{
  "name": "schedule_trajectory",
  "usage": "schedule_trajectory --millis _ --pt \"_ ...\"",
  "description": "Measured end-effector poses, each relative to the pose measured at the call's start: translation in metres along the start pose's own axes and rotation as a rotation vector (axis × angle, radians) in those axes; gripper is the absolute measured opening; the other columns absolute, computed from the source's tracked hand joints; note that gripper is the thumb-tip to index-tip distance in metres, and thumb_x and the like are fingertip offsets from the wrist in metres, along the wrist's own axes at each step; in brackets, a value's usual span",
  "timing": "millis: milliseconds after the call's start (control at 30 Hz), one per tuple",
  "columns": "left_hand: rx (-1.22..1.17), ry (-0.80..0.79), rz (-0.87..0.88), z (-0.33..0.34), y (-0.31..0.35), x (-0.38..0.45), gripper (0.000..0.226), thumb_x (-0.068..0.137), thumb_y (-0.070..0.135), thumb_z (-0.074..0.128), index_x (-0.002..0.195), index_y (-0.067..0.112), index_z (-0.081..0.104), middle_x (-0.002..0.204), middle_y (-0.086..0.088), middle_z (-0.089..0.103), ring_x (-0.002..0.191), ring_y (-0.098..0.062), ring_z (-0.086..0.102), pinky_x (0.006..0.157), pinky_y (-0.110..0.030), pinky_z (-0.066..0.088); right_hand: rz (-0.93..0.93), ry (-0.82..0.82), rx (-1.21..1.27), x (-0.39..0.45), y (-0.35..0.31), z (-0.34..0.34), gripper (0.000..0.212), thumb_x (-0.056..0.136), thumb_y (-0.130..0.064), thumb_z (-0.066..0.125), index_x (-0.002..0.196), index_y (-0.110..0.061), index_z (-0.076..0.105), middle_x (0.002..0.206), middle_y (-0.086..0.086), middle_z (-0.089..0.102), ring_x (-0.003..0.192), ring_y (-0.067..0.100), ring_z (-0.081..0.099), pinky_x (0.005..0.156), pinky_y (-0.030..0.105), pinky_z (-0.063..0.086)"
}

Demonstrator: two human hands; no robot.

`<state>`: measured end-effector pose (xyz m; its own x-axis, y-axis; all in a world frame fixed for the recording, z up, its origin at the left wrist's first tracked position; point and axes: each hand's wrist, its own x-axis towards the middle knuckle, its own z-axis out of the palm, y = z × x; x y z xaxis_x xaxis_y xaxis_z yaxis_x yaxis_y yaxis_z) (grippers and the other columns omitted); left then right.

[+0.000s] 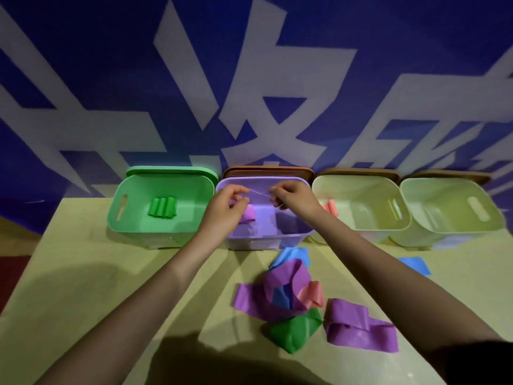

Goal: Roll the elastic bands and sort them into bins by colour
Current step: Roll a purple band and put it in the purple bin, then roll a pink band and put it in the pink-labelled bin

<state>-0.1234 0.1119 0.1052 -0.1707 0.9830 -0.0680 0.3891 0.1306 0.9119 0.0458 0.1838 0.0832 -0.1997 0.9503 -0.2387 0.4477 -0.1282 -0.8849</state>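
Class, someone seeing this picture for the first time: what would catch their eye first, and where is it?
Both hands, left hand and right hand, meet over the purple bin, pinching a thin strand between them. Nearer, loose purple bands lie heaped on the table, and rolled green bands sit in the green bin.

Four bins [163, 234] in a row at table's [83, 273] far edge, loose bands [291, 298] heaped near right, rolled bands [162, 207] in leftmost bin

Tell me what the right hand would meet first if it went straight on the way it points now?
Probably the far wall of the purple bin; the right hand points forward above it. Depth is unclear.
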Motion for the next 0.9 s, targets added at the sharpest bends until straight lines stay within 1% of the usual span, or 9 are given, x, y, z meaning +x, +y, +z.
schedule_trajectory --millis 167,233,333,433,533,600,733,833,900 --pt "-0.105 -0.225 -0.082 0.015 0.023 -0.047 0.015 0.093 0.004 0.052 0.101 0.011 0.063 0.087 -0.005 0.06 0.059 -0.004 0.051 0.049 -0.007 0.037 -0.194 0.098 0.046 -0.079 -0.007 -0.04 0.014 0.094 -0.011 0.057 0.087 -0.004 0.068 0.068 -0.004 0.064 0.056 0.001 0.057 0.059 0.019 0.049" --pt "-0.11 -0.27 -0.076 0.024 0.026 -0.067 0.015 0.094 0.005 0.051 0.098 0.014 0.062 0.084 -0.001 0.06 0.052 0.002 0.05 0.048 -0.009 0.036 -0.229 0.119 0.071 -0.111 0.001 -0.052 0.014 0.093 -0.009 0.058 0.085 -0.004 0.068 0.067 -0.004 0.064 0.057 0.002 0.057 0.059 0.018 0.047" --pt "-0.085 -0.357 -0.102 0.041 0.023 -0.094 0.015 0.096 0.005 0.049 0.096 0.016 0.06 0.077 0.005 0.058 0.049 0.002 0.049 0.046 -0.012 0.034 -0.236 0.102 0.089 -0.154 0.027 -0.063 0.014 0.093 -0.01 0.059 0.082 -0.014 0.067 0.07 -0.002 0.065 0.061 0.004 0.058 0.062 0.018 0.046" --pt "-0.066 -0.407 -0.154 0.061 0.011 -0.115 0.013 0.094 0.006 0.052 0.095 0.014 0.062 0.078 0.004 0.06 0.046 0.005 0.049 0.046 -0.01 0.036 -0.143 0.096 0.052 -0.185 0.069 -0.069 0.015 0.093 -0.011 0.059 0.083 -0.019 0.068 0.073 -0.001 0.068 0.063 0.005 0.06 0.062 0.02 0.046" --pt "-0.036 -0.441 -0.206 0.085 -0.006 -0.129 0.018 0.094 0.005 0.053 0.086 0.019 0.061 0.075 0.002 0.059 0.05 -0.001 0.05 0.045 -0.01 0.036 -0.004 0.107 0.024 -0.206 0.116 -0.073 0.016 0.093 -0.01 0.057 0.086 -0.017 0.069 0.076 0.0 0.069 0.063 0.003 0.06 0.061 0.017 0.046" --pt "0.01 -0.485 -0.238 0.105 -0.013 -0.135 0.017 0.094 0.007 0.053 0.085 0.018 0.061 0.074 0.003 0.058 0.055 -0.005 0.049 0.046 -0.011 0.036 0.08 0.114 -0.01 -0.213 0.147 -0.073 0.019 0.093 -0.011 0.056 0.083 -0.02 0.068 0.074 -0.001 0.069 0.063 0.004 0.06 0.063 0.02 0.046" --pt "0.056 -0.548 -0.267 0.145 -0.02 -0.137 0.014 0.095 0.009 0.051 0.087 0.017 0.059 0.07 0.003 0.057 0.054 -0.002 0.05 0.045 -0.01 0.036 0.208 0.115 -0.066 -0.214 0.191 -0.065 0.024 0.09 -0.007 0.056 0.075 -0.022 0.067 0.067 -0.007 0.065 0.061 0.009 0.059 0.061 0.024 0.047" --pt "0.122 -0.568 -0.311 0.167 -0.031 -0.133 0.02 0.095 0.011 0.051 0.081 0.021 0.062 0.076 -0.001 0.062 0.065 -0.01 0.055 0.056 -0.018 0.043 0.268 0.1 -0.08 -0.202 0.202 -0.059 0.012 0.09 -0.01 0.056 0.096 -0.013 0.067 0.069 -0.005 0.063 0.057 0.01 0.057 0.053 0.014 0.043" --pt "0.246 -0.585 -0.313 0.177 -0.047 -0.128 0.016 0.093 0.013 0.051 0.094 0.014 0.067 0.092 -0.008 0.067 0.08 -0.021 0.062 0.069 -0.024 0.046 0.301 0.076 -0.106 -0.19 0.204 -0.055 0.018 0.092 -0.015 0.056 0.109 -0.012 0.063 0.071 -0.002 0.061 0.056 0.009 0.054 0.049 0.012 0.041"
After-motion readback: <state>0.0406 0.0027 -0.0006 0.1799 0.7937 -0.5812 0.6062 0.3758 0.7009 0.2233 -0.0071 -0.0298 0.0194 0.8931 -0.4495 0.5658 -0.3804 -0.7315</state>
